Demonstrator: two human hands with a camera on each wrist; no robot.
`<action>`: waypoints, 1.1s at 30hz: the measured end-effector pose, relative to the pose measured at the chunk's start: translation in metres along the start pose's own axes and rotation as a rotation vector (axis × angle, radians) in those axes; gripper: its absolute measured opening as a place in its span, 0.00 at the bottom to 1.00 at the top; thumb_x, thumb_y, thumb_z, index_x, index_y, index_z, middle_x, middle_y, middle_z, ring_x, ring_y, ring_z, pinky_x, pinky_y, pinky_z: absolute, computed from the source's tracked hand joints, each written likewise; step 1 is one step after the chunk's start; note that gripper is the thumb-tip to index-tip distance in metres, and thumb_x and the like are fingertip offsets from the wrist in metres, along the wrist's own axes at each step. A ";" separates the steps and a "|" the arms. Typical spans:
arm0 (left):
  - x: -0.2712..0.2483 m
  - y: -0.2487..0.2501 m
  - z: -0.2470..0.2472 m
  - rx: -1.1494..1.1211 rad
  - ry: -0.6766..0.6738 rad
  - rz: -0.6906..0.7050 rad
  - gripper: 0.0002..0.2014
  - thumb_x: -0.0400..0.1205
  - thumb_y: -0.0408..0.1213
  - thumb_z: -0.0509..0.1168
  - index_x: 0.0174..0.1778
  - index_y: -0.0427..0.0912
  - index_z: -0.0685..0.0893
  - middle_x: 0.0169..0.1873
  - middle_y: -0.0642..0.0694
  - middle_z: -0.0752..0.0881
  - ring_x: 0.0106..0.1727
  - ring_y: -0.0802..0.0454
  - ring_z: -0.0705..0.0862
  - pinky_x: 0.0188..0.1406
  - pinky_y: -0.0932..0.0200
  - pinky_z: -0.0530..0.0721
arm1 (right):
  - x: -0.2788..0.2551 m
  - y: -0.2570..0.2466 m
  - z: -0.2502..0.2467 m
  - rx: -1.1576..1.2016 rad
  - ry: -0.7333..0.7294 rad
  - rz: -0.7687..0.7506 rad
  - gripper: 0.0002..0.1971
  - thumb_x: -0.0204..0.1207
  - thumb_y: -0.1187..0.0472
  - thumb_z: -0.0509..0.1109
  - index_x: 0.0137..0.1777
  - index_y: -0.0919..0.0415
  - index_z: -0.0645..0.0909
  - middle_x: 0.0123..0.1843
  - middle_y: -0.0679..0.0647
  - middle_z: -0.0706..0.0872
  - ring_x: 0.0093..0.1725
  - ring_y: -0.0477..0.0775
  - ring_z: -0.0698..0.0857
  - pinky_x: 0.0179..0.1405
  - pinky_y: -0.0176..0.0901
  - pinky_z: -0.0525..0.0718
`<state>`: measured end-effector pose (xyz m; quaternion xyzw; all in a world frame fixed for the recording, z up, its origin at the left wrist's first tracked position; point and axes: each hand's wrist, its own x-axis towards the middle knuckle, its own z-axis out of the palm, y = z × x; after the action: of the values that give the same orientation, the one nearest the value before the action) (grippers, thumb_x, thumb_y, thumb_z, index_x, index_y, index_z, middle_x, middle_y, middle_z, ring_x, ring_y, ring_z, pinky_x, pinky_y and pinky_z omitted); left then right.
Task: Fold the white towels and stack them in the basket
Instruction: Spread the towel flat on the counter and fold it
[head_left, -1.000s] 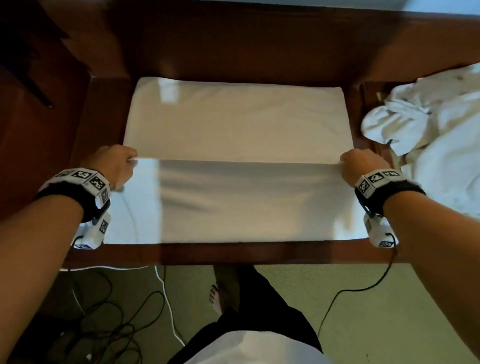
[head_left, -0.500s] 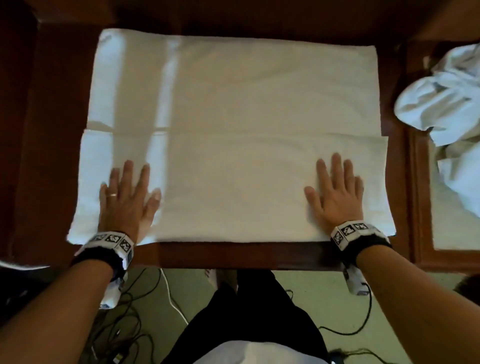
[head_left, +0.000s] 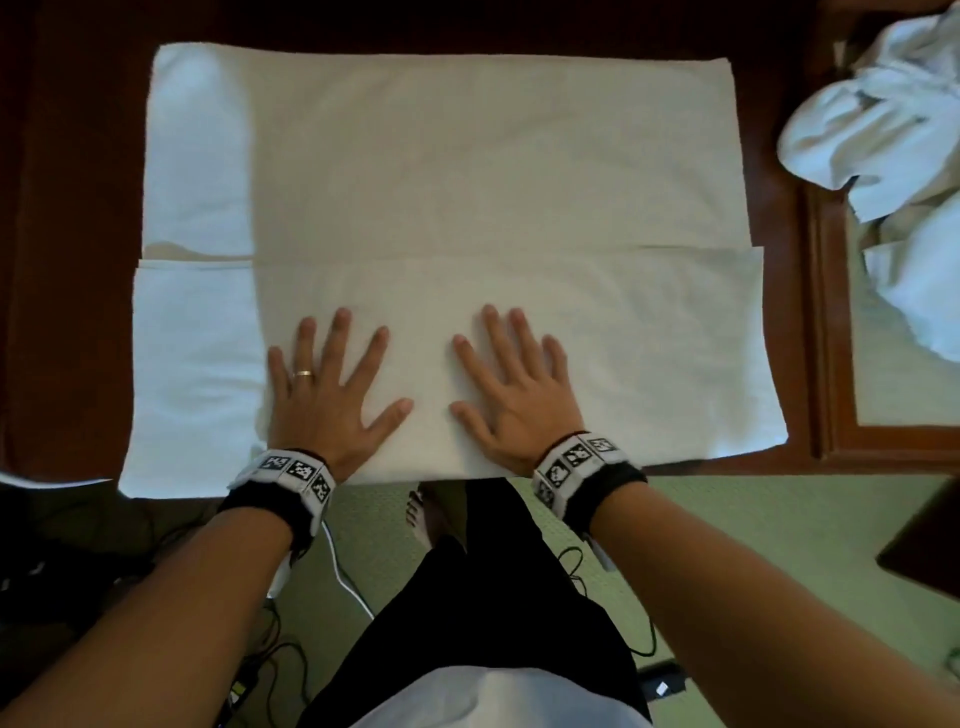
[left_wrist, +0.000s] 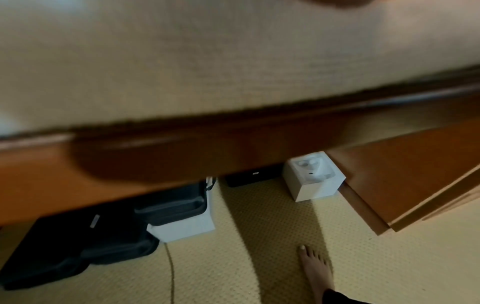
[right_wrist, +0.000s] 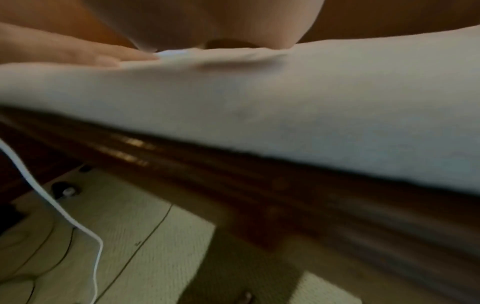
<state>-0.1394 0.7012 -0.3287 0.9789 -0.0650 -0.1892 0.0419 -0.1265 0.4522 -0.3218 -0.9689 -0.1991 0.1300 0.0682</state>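
A white towel (head_left: 467, 171) lies spread on the dark wooden table (head_left: 78, 208), its near part folded over into a band (head_left: 649, 338) along the front edge. My left hand (head_left: 332, 384) and right hand (head_left: 514, 384) press flat on that band near its middle, fingers straight and spread, thumbs almost meeting. The right wrist view shows the towel's folded front edge (right_wrist: 285, 107) over the table rim, with a fingertip (right_wrist: 103, 57) lying on it. The blurred left wrist view shows towel cloth (left_wrist: 207, 61) above the table edge. No basket is in view.
A heap of crumpled white towels (head_left: 893, 130) lies at the right on a wood-framed surface (head_left: 826, 322). Below the table are green carpet, cables (head_left: 348, 577), black cases (left_wrist: 78, 246), white boxes (left_wrist: 314, 176) and my bare foot (left_wrist: 317, 269).
One second ago both hands gripped the towel's near edge at its two ends and laid it over. They then flattened on the band and have slid inward toward its middle.
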 end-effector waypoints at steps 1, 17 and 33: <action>0.000 -0.001 0.003 0.011 0.005 -0.003 0.43 0.78 0.75 0.44 0.88 0.61 0.52 0.89 0.46 0.47 0.87 0.31 0.48 0.79 0.21 0.50 | -0.001 -0.001 0.004 -0.017 -0.026 0.004 0.37 0.81 0.32 0.52 0.87 0.46 0.57 0.89 0.58 0.49 0.87 0.65 0.50 0.78 0.71 0.58; 0.012 0.003 -0.012 0.065 0.003 0.130 0.43 0.78 0.76 0.43 0.88 0.60 0.50 0.89 0.45 0.49 0.87 0.34 0.52 0.81 0.27 0.53 | 0.000 0.089 -0.028 0.026 0.003 0.246 0.36 0.81 0.34 0.47 0.88 0.44 0.52 0.90 0.55 0.45 0.88 0.62 0.45 0.81 0.66 0.53; -0.006 -0.076 -0.028 0.033 -0.016 -0.018 0.42 0.81 0.72 0.41 0.89 0.53 0.49 0.89 0.43 0.46 0.88 0.36 0.50 0.84 0.31 0.53 | 0.011 0.073 -0.037 -0.014 -0.224 0.228 0.39 0.78 0.28 0.49 0.87 0.41 0.45 0.89 0.52 0.37 0.87 0.64 0.40 0.78 0.80 0.54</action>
<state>-0.1254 0.7792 -0.3087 0.9785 -0.0596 -0.1961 0.0237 -0.0798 0.3867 -0.3020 -0.9651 -0.0953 0.2428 0.0234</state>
